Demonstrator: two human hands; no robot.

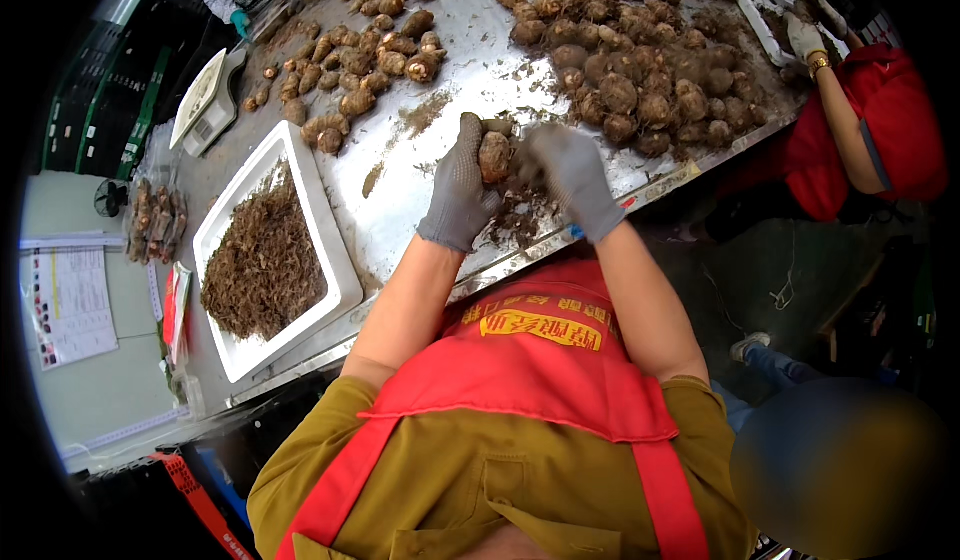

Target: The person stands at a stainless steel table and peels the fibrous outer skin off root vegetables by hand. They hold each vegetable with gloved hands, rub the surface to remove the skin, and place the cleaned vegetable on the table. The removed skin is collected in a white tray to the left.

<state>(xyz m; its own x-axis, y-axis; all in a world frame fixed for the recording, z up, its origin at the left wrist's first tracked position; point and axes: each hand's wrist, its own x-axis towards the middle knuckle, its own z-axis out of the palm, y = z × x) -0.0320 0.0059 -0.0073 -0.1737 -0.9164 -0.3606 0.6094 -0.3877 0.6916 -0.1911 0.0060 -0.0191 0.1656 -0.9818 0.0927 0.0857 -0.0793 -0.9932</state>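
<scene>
My left hand [459,185], in a grey knit glove, grips a small brown taro corm [495,156] just above the metal table [390,207]. Right beside the corm is my right hand [574,174], also gloved in grey. Motion blurs its curled fingers, so whether they pinch anything is hidden. Dark peeled fibres and scraps [517,219] lie on the metal beneath both hands. Beyond my right hand spreads a large pile of hairy taro corms [622,95]. Cleaner, trimmed taro corms [360,61] are scattered farther off to the left.
A white foam box [346,279] full of brown fibres [262,260] stands at left, near a weighing scale [206,110] and bagged taro [156,219]. A co-worker in red [892,125] works at another foam box [750,16]. Another person's gloved hand [240,21] shows at upper left.
</scene>
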